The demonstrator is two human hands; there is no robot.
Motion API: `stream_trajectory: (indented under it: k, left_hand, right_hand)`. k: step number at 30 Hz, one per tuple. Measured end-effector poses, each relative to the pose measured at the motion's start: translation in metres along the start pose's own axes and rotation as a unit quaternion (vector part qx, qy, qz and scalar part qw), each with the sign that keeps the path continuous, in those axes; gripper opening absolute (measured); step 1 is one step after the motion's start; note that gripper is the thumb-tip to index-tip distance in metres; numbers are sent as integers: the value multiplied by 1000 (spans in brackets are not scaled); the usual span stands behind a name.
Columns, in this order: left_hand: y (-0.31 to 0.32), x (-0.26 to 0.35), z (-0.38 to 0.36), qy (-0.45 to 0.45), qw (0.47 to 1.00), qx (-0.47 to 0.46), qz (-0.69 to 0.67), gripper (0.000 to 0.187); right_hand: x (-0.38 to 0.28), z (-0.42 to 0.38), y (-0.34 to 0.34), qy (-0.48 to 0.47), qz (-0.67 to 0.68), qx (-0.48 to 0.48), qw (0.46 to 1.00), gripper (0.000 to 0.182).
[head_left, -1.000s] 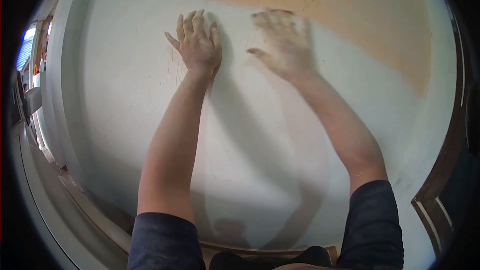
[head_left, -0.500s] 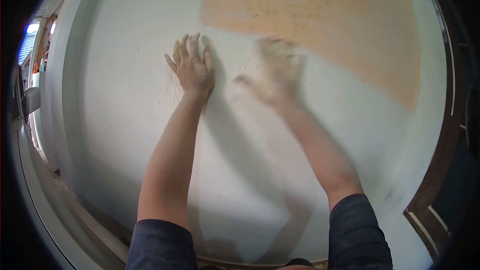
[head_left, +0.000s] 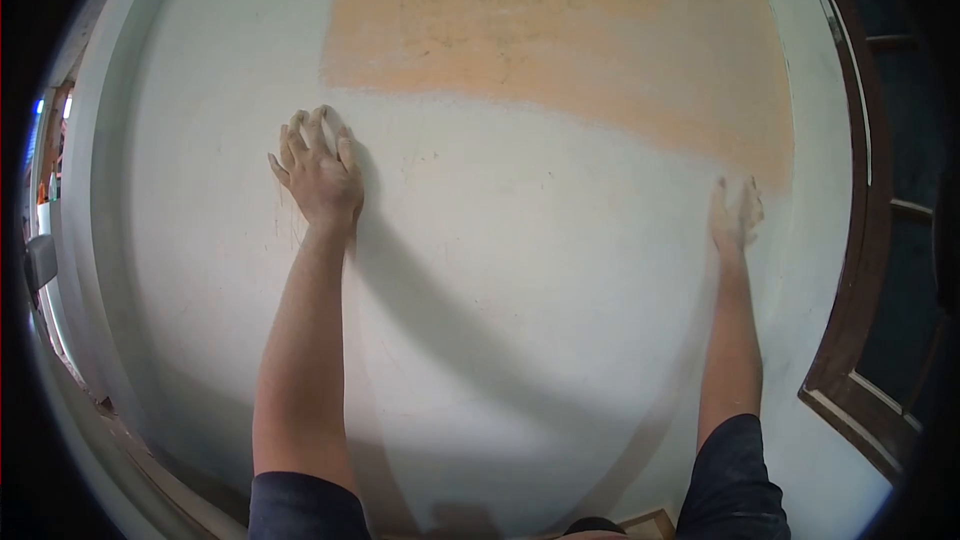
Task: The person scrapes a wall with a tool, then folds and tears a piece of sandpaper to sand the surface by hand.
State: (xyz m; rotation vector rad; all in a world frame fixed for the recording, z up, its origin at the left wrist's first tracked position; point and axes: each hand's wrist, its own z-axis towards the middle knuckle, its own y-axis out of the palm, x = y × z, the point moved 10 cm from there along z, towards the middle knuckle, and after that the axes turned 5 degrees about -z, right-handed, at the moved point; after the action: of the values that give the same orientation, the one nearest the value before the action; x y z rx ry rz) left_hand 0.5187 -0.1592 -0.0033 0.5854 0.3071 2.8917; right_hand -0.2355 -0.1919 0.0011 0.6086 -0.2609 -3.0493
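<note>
My left hand (head_left: 322,175) rests against a pale wall (head_left: 520,230), with its fingers spread and slightly bent. It is just below the lower left corner of an orange-tan patch (head_left: 560,50) on that wall. Far to the right, my right hand (head_left: 735,215) is at the wall by the patch's lower right corner. Thumb and fingers stand apart there, slightly blurred, and I see nothing held. Pale dust appears to coat the fingers of both hands.
A dark-framed window or door (head_left: 865,200) borders the wall on the right. On the left are a pale column (head_left: 115,190) and part of what looks like a vehicle with a mirror (head_left: 41,262). Dark scribbles mark the orange-tan patch.
My right hand has swept to the right and down, from near the patch's lower left to its lower right corner. My left hand stays on the wall. The view has shifted right.
</note>
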Motion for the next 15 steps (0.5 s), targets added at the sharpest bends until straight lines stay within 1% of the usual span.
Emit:
stream_trajectory:
  k: [2, 3, 4, 5, 6, 7, 8, 9, 10, 12, 13, 15]
  left_hand:
    - [-3, -1, -1, -3, 999, 14, -33, 49]
    - [0, -4, -1, 2, 999, 8, -38, 49]
    - [2, -9, -1, 1, 999, 10, -52, 47]
    - [5, -12, 2, 0, 997, 15, -70, 45]
    - [7, -15, 4, 0, 996, 15, -82, 45]
    - [7, -18, 3, 8, 997, 15, -78, 45]
    - [7, -19, 2, 17, 997, 15, -72, 44]
    - [8, -20, 2, 14, 997, 6, -71, 48]
    - [8, -22, 4, 16, 997, 4, -74, 48]
    - [12, -23, 1, 12, 1000, -18, -22, 51]
    - [10, -21, -2, 9, 999, -25, -25, 51]
    - [12, -15, 1, 17, 998, -56, 28, 55]
  right_hand:
    - [-94, -23, 5, -23, -24, -19, 999, 98]
    - [-161, -46, 11, -47, -35, -92, 994, 100]
    - [-242, -75, -1, -119, -21, -137, 983, 107]
    - [-305, -102, -2, -228, 78, -112, 964, 116]
    - [-374, -129, -27, -303, 63, -123, 943, 122]
    - [-423, -154, -40, -350, 82, -154, 920, 122]
    - [-453, -176, -51, -396, 101, -169, 897, 120]
    - [-470, -191, -57, -439, 122, -184, 871, 118]
    - [-462, -184, -50, -437, 120, -184, 872, 118]
    - [-430, -172, -51, -515, 129, -106, 841, 113]
    - [-399, -153, -64, -485, 110, -117, 860, 107]
    - [-306, -110, -49, -404, 71, -115, 905, 100]
